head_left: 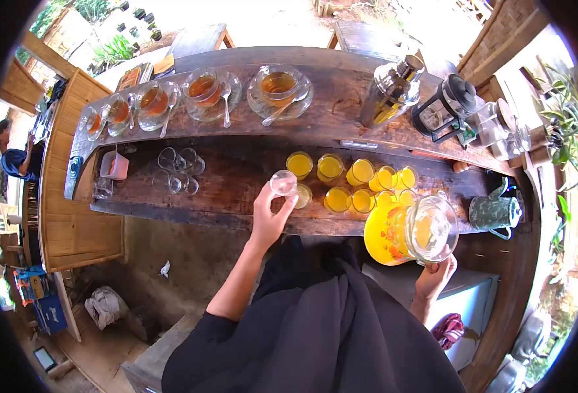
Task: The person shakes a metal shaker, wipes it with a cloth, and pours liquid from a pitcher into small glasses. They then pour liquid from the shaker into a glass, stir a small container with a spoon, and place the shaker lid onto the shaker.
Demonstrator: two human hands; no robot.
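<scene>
Left grip (pixel 269 213) closes around an empty glass (pixel 282 182) at frame centre, beside the juice glasses (pixel 341 178). Right grip (pixel 435 275) clasps the yellow pitcher (pixel 384 236).

A small clear glass (pixel 282 182), empty, is pinched at the left hand's (pixel 269 219) fingertips. A yellow flowered pitcher (pixel 386 237) with a clear lid sits just above the right hand's (pixel 436 278) grip.

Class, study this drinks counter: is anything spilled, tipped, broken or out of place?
No spill or breakage shows on the counter. The glasses of yellow drink stand upright and the tea cups sit on saucers. Only a crumpled cloth and a white scrap lie on the floor.
</scene>
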